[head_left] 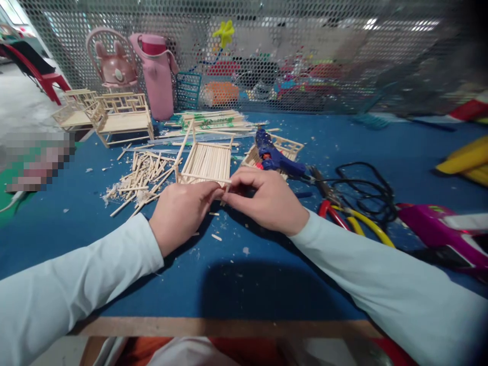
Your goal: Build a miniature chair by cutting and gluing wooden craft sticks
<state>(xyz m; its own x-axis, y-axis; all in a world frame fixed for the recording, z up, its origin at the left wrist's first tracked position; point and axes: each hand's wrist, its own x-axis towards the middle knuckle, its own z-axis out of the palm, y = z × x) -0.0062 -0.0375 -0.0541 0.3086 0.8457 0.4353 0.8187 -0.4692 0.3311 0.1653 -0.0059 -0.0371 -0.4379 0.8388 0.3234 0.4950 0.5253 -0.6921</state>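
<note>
Together, the left hand (181,211) and right hand (269,201) are pinching the near edge of a small stick frame (208,161) between their fingers, holding it over the blue bench (160,295), between a loose stick pile (143,175) and a blue glue gun (279,160)

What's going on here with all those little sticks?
A person with pale blue sleeves is holding a small frame of pale wooden sticks at its near side, with the left hand and right hand close together. Whether another tiny piece is between the fingertips is hidden. A loose pile of short wooden sticks lies to the left, and a dark blue glue gun is to the right. Two bench-shaped stick models stand farther back, on the left.
</note>
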